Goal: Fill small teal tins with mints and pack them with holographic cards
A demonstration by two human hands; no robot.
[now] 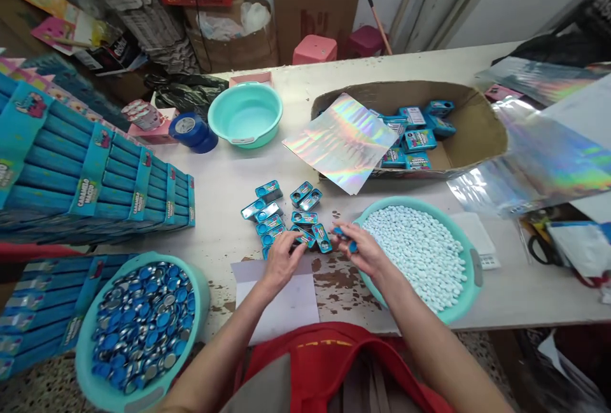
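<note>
Several small blue tins (304,217) with round openings in their tops stand grouped on the white table. My left hand (281,263) is at the near side of this group, thumb and forefinger closed about the end of one tin (304,237). Just right of the tins, my right hand (363,251) is closed on small round blue caps (352,246), some showing between its fingers. Beneath my left forearm lies a sheet of white paper (291,305). A turquoise basin (472,286) holding white candies (415,254) is beside my right hand.
Blue and silver caps (147,317) fill a basin (198,298) at lower left. Stacked blue display boxes (90,171) rise on the left. Behind the tins are another turquoise basin (245,114), blue tape (193,133) and a cardboard box (470,139), partly covered by a shiny sheet (348,142).
</note>
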